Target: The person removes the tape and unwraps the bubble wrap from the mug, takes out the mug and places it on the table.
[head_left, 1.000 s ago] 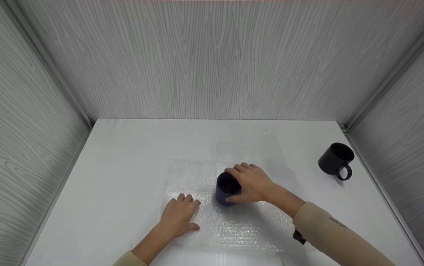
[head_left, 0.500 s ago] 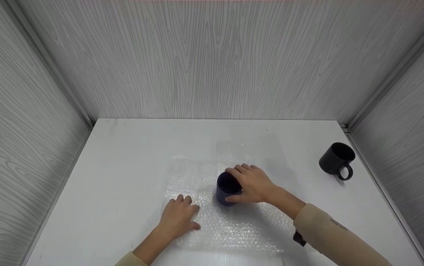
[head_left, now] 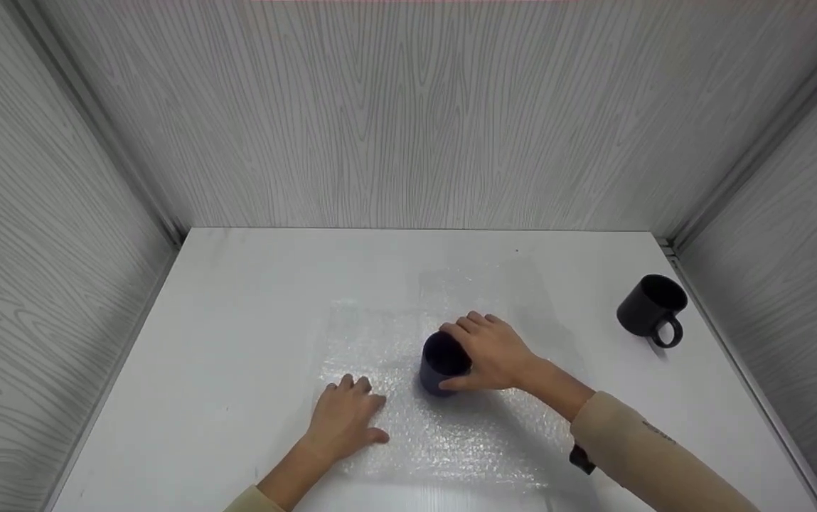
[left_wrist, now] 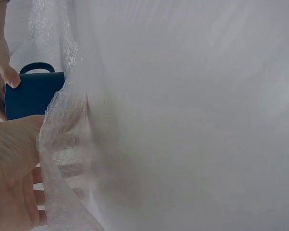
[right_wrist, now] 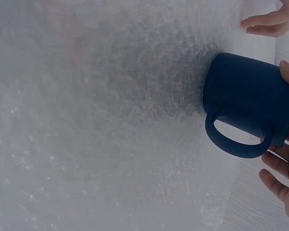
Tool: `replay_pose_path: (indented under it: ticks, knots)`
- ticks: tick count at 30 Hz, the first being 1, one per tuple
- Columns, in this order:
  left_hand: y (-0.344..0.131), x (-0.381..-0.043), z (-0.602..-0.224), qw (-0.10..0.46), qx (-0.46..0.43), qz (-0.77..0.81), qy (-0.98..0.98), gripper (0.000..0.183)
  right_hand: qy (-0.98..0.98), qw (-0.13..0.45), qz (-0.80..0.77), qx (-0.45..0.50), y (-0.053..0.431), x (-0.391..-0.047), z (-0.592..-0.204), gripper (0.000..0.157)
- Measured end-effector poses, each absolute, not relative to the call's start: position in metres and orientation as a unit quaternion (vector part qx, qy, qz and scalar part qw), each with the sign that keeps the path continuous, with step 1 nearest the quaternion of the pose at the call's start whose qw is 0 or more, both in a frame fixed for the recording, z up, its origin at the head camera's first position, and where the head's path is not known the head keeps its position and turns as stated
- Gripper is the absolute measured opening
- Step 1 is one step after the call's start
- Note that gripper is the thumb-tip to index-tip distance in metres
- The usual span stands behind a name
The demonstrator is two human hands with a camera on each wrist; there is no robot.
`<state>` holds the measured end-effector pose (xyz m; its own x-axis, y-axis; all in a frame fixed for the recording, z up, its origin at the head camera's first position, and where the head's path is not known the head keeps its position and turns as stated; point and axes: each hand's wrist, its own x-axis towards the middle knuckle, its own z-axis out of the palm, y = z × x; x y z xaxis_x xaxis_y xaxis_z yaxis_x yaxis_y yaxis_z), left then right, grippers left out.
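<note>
A dark blue mug [head_left: 435, 380] stands upright on a sheet of bubble wrap [head_left: 451, 441]. My right hand [head_left: 493, 353] grips it by the rim, thumb at the near side and fingers across the far side. In the right wrist view the handle of the blue mug [right_wrist: 250, 96] shows, with no finger through it. My left hand [head_left: 342, 419] rests at the left part of the sheet, fingers spread and holding nothing. Seen from the left wrist, the bubble wrap [left_wrist: 62, 144] partly covers the fingers of the left hand [left_wrist: 14, 178].
A black mug [head_left: 641, 309] stands at the right side of the white table [head_left: 237, 334], its handle toward the near right. Grey wood-grain panels [head_left: 408, 121] enclose the table at the back and both sides.
The blue mug and my right hand have shifted very slightly to the right, as has the whole scene. The grip and the left hand look the same.
</note>
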<state>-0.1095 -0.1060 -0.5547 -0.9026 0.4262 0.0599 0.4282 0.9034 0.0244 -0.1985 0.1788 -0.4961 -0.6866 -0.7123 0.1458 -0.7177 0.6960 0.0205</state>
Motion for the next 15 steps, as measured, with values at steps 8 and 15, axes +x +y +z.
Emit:
replay_pose_path:
  ticks: [8,15]
  knots:
    - [-0.107,-0.109,-0.554,0.040,-0.228,-0.015,-0.973,0.060,-0.908,0.106,0.035,0.404,0.186,-0.197,-0.488,0.089]
    - [-0.107,-0.110,-0.555,0.039,-0.228,-0.008,-0.973,0.059,-0.907,0.126,0.053,0.398,0.201,-0.195,-0.467,0.088]
